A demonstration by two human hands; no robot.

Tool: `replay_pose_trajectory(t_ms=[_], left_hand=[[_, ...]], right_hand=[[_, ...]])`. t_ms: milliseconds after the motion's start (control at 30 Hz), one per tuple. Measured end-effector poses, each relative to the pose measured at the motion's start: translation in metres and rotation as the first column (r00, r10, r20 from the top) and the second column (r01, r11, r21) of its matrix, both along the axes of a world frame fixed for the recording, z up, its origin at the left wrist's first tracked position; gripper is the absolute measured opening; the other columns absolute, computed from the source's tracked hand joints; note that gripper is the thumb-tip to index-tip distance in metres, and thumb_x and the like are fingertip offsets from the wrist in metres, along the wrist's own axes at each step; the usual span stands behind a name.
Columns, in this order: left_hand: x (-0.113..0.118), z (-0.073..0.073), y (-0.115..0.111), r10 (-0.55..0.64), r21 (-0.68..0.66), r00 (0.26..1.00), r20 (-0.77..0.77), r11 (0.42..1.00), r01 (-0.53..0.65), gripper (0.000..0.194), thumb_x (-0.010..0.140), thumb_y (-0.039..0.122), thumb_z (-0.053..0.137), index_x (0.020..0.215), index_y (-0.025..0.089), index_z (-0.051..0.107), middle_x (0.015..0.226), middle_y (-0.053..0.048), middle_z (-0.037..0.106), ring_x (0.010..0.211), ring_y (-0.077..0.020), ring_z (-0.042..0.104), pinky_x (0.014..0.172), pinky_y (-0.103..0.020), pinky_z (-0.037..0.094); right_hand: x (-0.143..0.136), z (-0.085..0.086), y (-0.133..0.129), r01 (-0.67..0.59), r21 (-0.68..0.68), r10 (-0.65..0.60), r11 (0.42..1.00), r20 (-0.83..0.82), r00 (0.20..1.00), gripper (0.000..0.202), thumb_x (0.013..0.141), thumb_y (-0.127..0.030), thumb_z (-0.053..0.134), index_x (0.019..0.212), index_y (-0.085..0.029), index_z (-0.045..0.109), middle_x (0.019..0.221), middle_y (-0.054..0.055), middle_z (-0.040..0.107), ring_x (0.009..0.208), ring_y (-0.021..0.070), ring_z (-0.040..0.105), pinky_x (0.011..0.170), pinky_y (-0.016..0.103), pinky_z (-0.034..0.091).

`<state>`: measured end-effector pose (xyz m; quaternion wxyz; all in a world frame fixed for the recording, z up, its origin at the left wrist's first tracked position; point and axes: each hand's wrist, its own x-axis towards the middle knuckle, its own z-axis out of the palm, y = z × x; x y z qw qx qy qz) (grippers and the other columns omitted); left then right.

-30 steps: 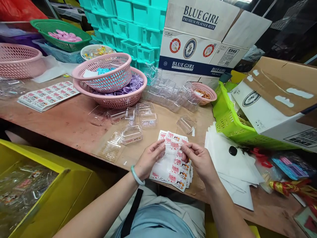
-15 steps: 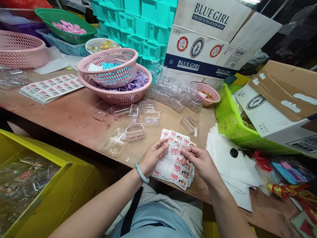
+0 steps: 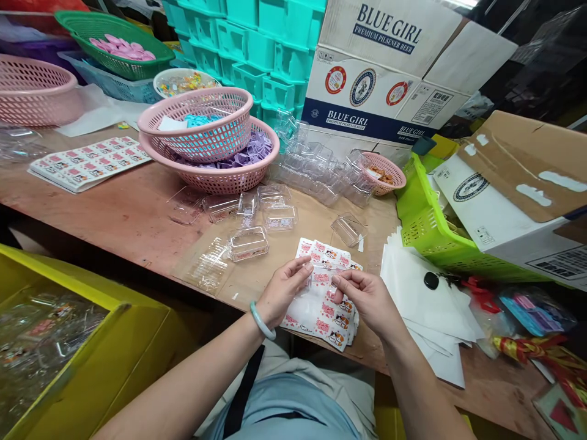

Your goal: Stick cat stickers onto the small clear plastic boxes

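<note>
My left hand (image 3: 285,292), with a pale green bangle on the wrist, grips one end of a clear plastic box (image 3: 323,267). At its other end, the fingertips of my right hand (image 3: 364,296) are pinched together on the box. The box is so transparent that its outline is hard to make out. Beneath both hands lies a stack of sticker sheets (image 3: 337,333) printed with cartoon cats and red lettering; part of the top sheet is bare white. Several clear boxes, such as this one with a sticker on its side (image 3: 249,244), rest beyond my left hand.
Pink baskets (image 3: 206,178) with purple and blue pieces stand behind. A heap of clear boxes (image 3: 316,168) lies near a beer carton (image 3: 362,79). White papers (image 3: 413,305) and a lime-green crate (image 3: 424,226) are at right. A yellow bin (image 3: 132,342) stands lower left.
The view has turned slightly, so the surroundings sit a little further left. Both hands keep the same hold on the box, with hardly any movement.
</note>
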<state>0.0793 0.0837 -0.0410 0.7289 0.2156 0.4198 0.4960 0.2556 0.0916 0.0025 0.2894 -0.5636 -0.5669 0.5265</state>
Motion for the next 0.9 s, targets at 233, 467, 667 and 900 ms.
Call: replay_pose_trajectory(t_ms=[233,467,667,900], left_hand=[[0.003,-0.003,-0.002,0.021,0.106,0.994,-0.111,0.994,-0.009,0.054,0.061,0.03,0.083,0.109,0.016,0.063,0.103,-0.01,0.065,0.11,-0.0254,0.057,0.097,-0.037,0.041],[0.006,0.005,-0.004,0.083,0.125,0.98,-0.18,0.99,-0.061,0.052,0.062,0.033,0.081,0.108,0.017,0.062,0.114,-0.01,0.059,0.109,-0.0245,0.058,0.094,-0.036,0.044],[-0.005,0.012,-0.016,0.034,0.174,0.99,-0.135,0.985,-0.011,0.049,0.067,0.033,0.079,0.109,0.018,0.059,0.113,-0.01,0.061,0.106,-0.0247,0.06,0.093,-0.038,0.046],[-0.07,0.028,0.03,0.411,0.549,0.809,-0.421,0.825,-0.133,0.045,0.076,0.034,0.069,0.116,0.022,0.051,0.121,-0.008,0.057,0.111,-0.0247,0.056,0.095,-0.041,0.046]], right_hand=[[-0.007,0.001,-0.007,0.054,0.131,-0.082,0.99,0.218,0.972,0.035,0.079,-0.053,0.062,0.068,-0.02,0.065,0.051,-0.002,0.056,0.045,0.0122,0.044,0.045,0.024,0.033],[-0.017,-0.019,-0.016,0.303,0.558,-0.494,0.772,0.227,0.839,0.081,0.06,-0.05,0.08,0.13,-0.025,0.048,0.111,0.011,0.06,0.087,0.0241,0.058,0.071,0.033,0.049],[-0.021,-0.024,-0.005,0.264,0.083,-0.247,0.961,-0.175,0.953,0.069,0.072,-0.054,0.07,0.129,-0.024,0.046,0.111,0.009,0.065,0.09,0.0223,0.065,0.075,0.033,0.054],[-0.01,-0.031,0.022,0.421,0.176,-0.378,0.89,-0.232,0.896,0.048,0.088,-0.055,0.049,0.122,-0.022,0.052,0.112,0.01,0.067,0.095,0.0225,0.067,0.079,0.037,0.056]])
